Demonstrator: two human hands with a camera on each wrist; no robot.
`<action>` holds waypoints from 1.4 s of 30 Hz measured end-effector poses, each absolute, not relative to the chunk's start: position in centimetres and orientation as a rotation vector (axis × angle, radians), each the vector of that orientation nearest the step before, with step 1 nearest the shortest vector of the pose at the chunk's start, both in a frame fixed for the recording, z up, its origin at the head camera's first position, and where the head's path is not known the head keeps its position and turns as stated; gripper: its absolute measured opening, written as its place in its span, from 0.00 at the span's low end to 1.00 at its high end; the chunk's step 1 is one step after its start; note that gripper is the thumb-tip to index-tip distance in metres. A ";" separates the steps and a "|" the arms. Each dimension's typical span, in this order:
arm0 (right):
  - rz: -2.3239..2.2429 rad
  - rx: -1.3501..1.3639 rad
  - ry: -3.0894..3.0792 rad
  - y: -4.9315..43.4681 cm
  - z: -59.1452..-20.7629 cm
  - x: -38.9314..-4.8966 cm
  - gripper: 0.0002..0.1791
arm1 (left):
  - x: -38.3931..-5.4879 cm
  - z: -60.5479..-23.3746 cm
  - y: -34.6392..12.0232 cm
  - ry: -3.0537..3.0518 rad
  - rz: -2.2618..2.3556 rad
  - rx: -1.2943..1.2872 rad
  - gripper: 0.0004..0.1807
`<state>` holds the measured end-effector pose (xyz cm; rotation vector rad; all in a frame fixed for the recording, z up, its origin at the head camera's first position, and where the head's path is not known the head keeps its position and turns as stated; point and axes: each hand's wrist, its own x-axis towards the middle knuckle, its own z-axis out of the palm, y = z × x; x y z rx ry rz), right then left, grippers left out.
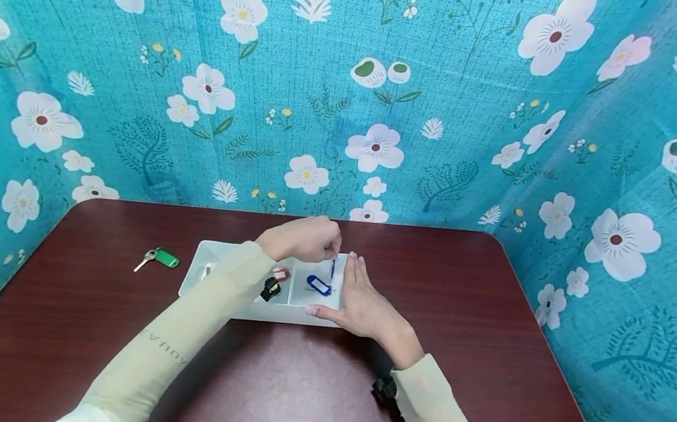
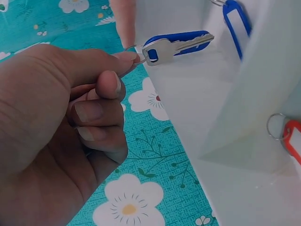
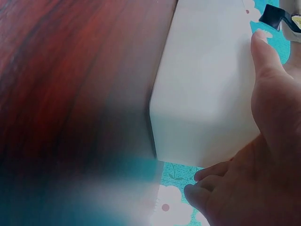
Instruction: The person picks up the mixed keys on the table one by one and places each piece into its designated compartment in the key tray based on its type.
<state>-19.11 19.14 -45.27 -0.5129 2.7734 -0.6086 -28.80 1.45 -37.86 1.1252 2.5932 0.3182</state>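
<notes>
My left hand (image 1: 307, 238) pinches the metal ring of a key (image 2: 162, 51) between thumb and forefinger. A blue key tag (image 2: 200, 36) hangs from the same ring, over the right compartment of a white divided tray (image 1: 270, 313). Inside that compartment lies another blue key tag (image 1: 319, 285). Across the divider, a red key tag (image 2: 292, 141) with a ring sits in the neighbouring compartment. My right hand (image 1: 366, 308) rests against the tray's right end, its fingers straight along the wall and the thumb at the front edge.
On the dark red table (image 1: 298, 394), left of the tray, lies a green key tag (image 1: 167, 258) with a key (image 1: 145, 259). Part of a light object (image 1: 207, 271) shows in the tray's left part, mostly behind my left sleeve. A flowered blue curtain (image 1: 324, 129) hangs behind the table.
</notes>
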 end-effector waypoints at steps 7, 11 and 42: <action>-0.622 -0.521 2.770 19.1 -45.3 -19.1 0.72 | -29.0 -38.0 2.2 2.595 0.306 1.124 0.10; -0.624 -0.523 2.767 19.1 -45.3 -19.1 0.72 | -29.0 -38.3 2.7 2.581 0.312 1.105 0.11; -0.620 -0.539 2.767 19.2 -45.4 -19.1 0.72 | -29.0 -38.8 3.3 2.543 0.270 1.092 0.19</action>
